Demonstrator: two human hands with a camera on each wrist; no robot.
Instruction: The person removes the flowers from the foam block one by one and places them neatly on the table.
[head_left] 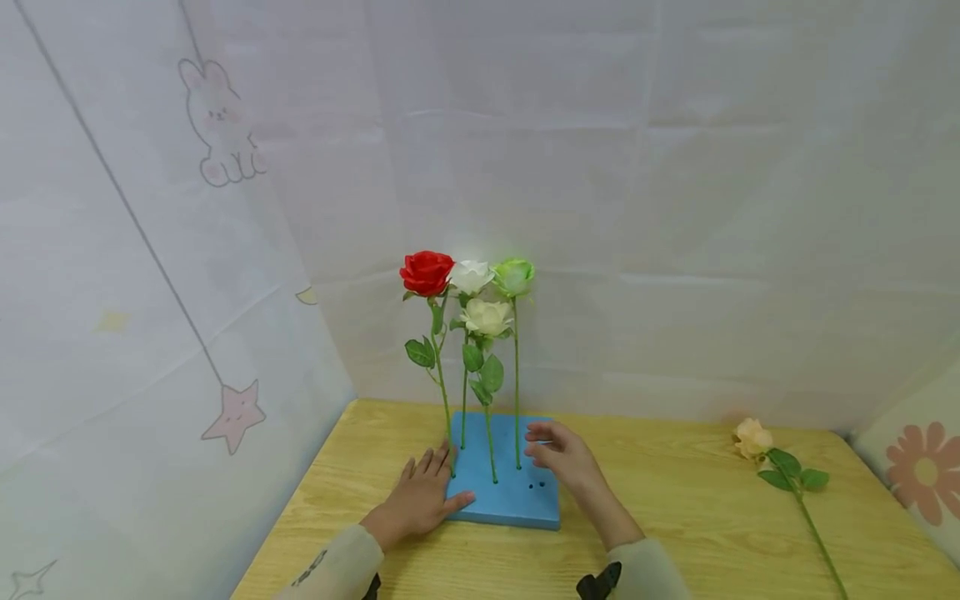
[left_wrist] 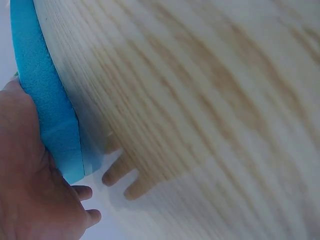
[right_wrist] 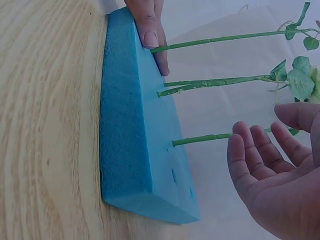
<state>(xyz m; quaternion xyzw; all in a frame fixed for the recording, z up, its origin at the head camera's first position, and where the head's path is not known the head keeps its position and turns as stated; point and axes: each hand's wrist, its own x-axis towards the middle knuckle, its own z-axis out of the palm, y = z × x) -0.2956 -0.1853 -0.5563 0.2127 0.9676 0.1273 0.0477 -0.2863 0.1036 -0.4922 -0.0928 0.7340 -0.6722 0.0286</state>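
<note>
My left hand [head_left: 420,502], spread, touching left edge of blue block [head_left: 504,505] | my right hand [head_left: 564,457], loose, empty, near right edge | tabletop [head_left: 667,500] extends rightward | block flat, bearing four roses [head_left: 427,273]

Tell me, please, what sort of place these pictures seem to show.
Probably an indoor tabletop workspace, perhaps a makeshift booth: creased pale sheeting, printed with a cartoon bunny, rises beside and behind a wood-grain table, where a blue block holds four roses upright.

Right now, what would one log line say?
left hand: on blue block | right hand: holds nothing | roses: four, standing in block | peach rose: on table
</note>
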